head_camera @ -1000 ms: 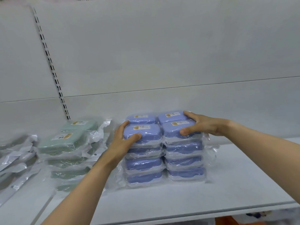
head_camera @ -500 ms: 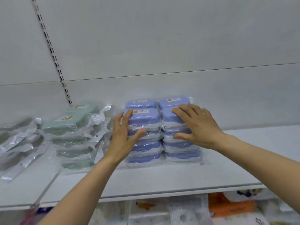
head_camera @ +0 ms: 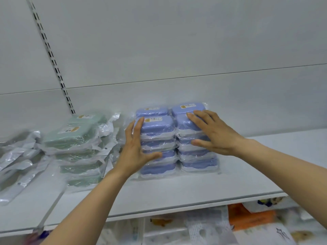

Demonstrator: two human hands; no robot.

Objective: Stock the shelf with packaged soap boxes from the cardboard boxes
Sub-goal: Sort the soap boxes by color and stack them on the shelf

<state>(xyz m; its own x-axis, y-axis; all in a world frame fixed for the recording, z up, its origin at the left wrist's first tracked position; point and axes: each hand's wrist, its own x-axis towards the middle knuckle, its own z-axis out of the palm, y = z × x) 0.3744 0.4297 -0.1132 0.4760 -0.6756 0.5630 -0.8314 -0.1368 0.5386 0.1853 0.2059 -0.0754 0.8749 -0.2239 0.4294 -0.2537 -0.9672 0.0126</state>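
A block of blue soap boxes (head_camera: 160, 129) wrapped in clear plastic stands on the white shelf (head_camera: 177, 191), in several stacks side by side. My left hand (head_camera: 135, 149) lies flat against the block's left side, fingers straight, thumb across the front. My right hand (head_camera: 212, 132) rests spread on top of the right front stack, thumb on its front face. To the left stand stacks of pale green soap boxes (head_camera: 74, 137) in plastic bags.
Loose silvery plastic packets (head_camera: 16, 156) lie at the far left. A slotted upright (head_camera: 53, 59) runs up the white back panel. Bare shelf extends to the right of the blue block. Below the shelf edge sit colourful packaged goods (head_camera: 251, 221).
My hands went from gripping the top boxes to lying flat against the blue block. The view tilted down, so the lower shelf's goods now show.
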